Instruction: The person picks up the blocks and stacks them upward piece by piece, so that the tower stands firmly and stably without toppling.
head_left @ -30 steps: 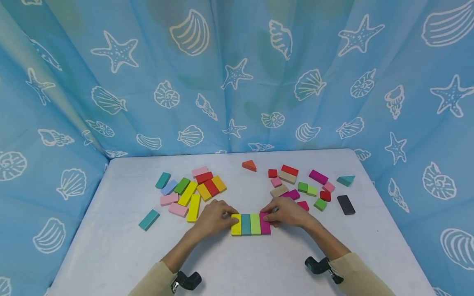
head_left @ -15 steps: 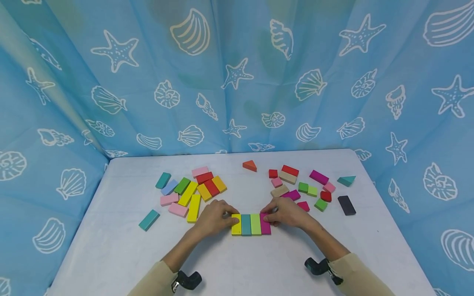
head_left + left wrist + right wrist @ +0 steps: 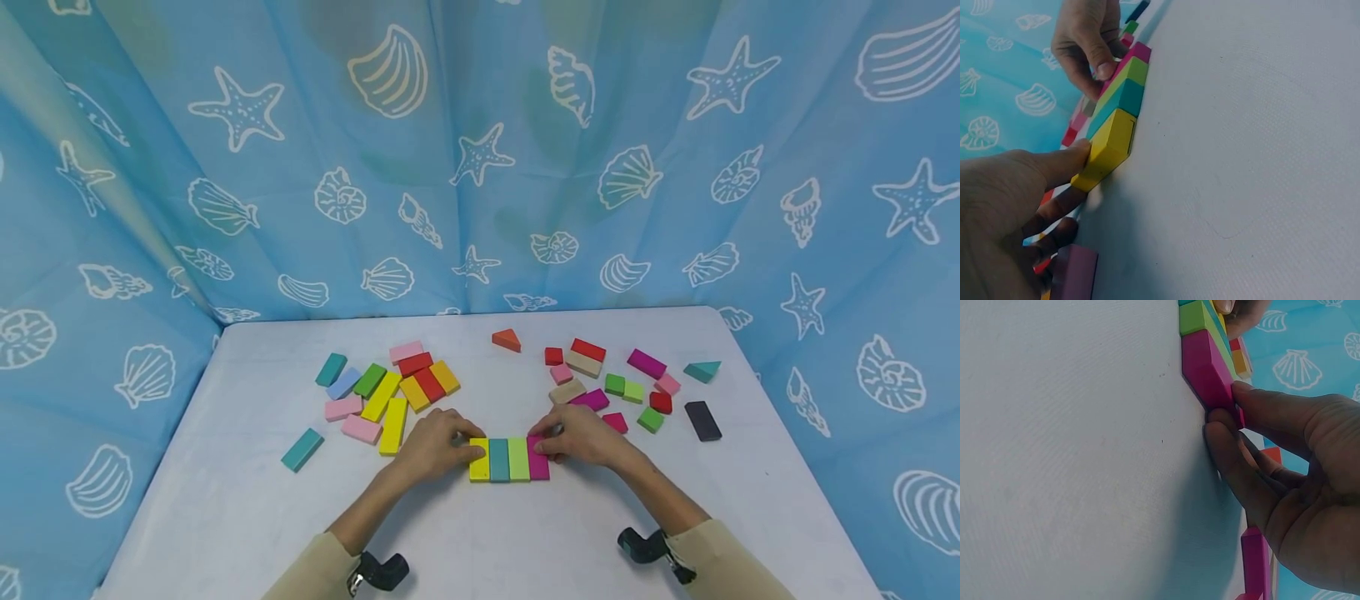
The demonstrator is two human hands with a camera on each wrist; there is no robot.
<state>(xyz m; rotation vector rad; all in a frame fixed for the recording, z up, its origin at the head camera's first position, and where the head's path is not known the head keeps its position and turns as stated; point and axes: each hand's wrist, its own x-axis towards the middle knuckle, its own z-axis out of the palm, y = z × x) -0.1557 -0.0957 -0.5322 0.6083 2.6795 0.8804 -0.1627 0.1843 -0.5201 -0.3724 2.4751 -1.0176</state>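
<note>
Four-coloured blocks lie side by side in a row on the table: a yellow block [image 3: 479,467], a teal block [image 3: 498,461], a lime green block [image 3: 518,461] and a magenta block [image 3: 538,468]. At the row's left end, my left hand [image 3: 435,446] pinches the yellow block; in the left wrist view its thumb [image 3: 1072,161] lies on the block's face. On the opposite end my right hand [image 3: 585,433] holds the magenta block between thumb and fingers, close up in the right wrist view. The long sides of the blocks meet with hardly any gap.
Several loose blocks, among them a long yellow block [image 3: 393,427] and a separate teal block [image 3: 302,450], lie left of the row. More pieces lie right, including a green cube [image 3: 651,419] and a black block [image 3: 702,421]. An orange triangle [image 3: 507,339] sits near the back edge.
The head view has tilted very slightly, so everything sits a little lower in it. Both hands and the row of blocks keep their places.
</note>
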